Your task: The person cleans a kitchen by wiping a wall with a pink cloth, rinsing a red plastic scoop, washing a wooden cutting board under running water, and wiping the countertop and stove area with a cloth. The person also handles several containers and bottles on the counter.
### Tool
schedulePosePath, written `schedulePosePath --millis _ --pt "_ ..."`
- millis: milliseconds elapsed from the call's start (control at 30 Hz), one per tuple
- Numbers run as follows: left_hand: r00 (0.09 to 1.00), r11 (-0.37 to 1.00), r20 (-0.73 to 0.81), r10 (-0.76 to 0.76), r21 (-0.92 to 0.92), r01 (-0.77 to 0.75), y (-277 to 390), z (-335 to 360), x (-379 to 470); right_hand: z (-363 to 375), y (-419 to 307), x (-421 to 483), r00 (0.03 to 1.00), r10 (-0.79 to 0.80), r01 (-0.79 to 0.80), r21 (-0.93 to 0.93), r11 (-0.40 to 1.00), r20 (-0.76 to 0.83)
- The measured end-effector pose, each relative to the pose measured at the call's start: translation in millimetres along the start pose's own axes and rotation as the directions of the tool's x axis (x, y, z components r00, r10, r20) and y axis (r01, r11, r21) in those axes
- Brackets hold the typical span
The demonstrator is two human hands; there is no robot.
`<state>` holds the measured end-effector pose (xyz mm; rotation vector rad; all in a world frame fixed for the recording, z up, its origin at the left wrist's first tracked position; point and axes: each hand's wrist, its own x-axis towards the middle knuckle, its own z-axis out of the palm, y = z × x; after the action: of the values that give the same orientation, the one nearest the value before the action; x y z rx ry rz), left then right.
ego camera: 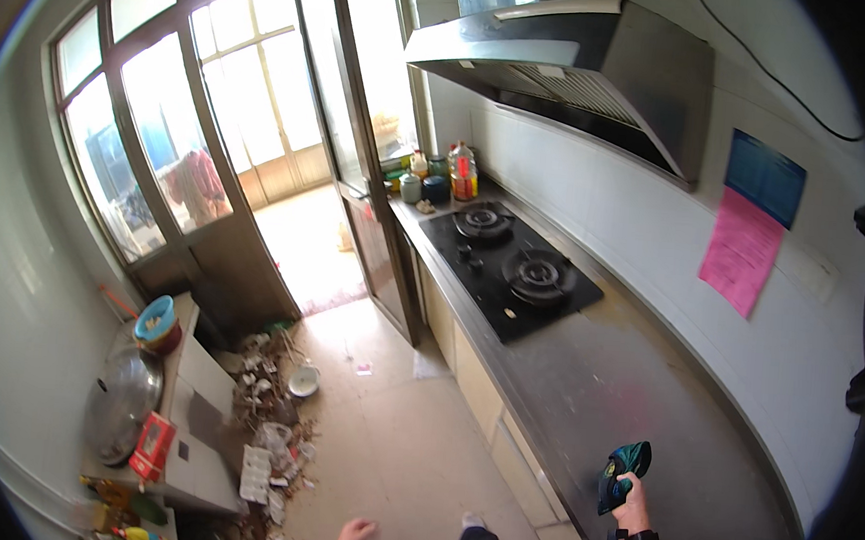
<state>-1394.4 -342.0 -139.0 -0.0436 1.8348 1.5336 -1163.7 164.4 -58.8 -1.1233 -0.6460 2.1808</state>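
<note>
My right hand [633,498] grips a folded dark cloth [625,468] with a green and blue pattern. It is over the grey metal countertop [582,386], near the front edge, and a dark band with a small device is strapped around the wrist. Low in the picture, my left hand [356,538] hangs over the tiled floor [381,462]. Blur hides its fingers, which look loosely curled, and nothing shows in them. Beyond the cloth, a black two-burner gas hob [512,264] is set into the counter.
A range hood [566,76] overhangs the hob. Jars and an oil bottle [462,173] stand at the counter's far end, beside an open door [350,151]. On the left, rubbish [272,409] litters the floor by a low cabinet [199,434] bearing a large lid [122,406] and basins [156,318].
</note>
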Motion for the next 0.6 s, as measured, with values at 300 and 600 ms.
schedulePosePath --millis 300,600 --pt "0.743 0.825 -0.502 -0.442 0.096 0.556 -68.0 -165.2 -13.9 221.8 43.0 131.5 0.966 0.243 -0.233 -0.116 0.966 0.088" --pt "0.825 0.746 -0.563 0.045 0.569 0.347 18.2 -262.9 194.7 362.8 96.9 216.0 0.981 0.163 -0.15 -0.125 0.981 0.101"
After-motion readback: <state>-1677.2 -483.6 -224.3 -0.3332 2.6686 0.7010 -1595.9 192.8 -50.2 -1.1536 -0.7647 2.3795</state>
